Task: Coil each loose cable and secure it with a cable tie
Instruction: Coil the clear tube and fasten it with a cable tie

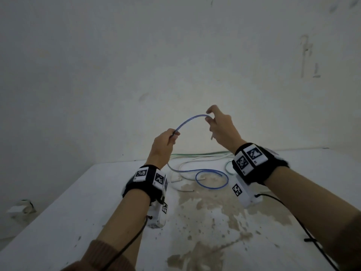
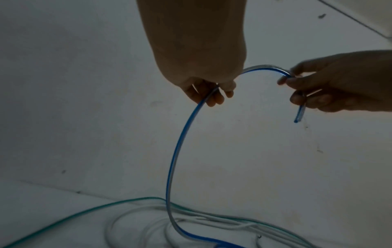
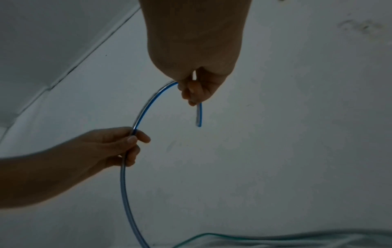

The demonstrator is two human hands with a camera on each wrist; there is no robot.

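Note:
A blue cable (image 1: 190,118) arches in the air between both hands above the white table (image 1: 68,222). My left hand (image 1: 166,142) pinches it lower on the left; from there the blue cable (image 2: 176,151) drops to the table and ends in a loop (image 1: 212,179). My right hand (image 1: 218,126) grips it near its free end (image 3: 199,117), which hangs a short way below the fingers. In the right wrist view the blue cable (image 3: 144,107) curves from my right hand (image 3: 195,90) down to my left hand (image 3: 127,144).
A green cable (image 1: 205,153) and white cables (image 1: 195,163) lie tangled at the table's far edge by the wall. Black wrist-camera leads (image 1: 297,218) trail over the stained tabletop. A small object (image 1: 23,207) sits on the floor at the left.

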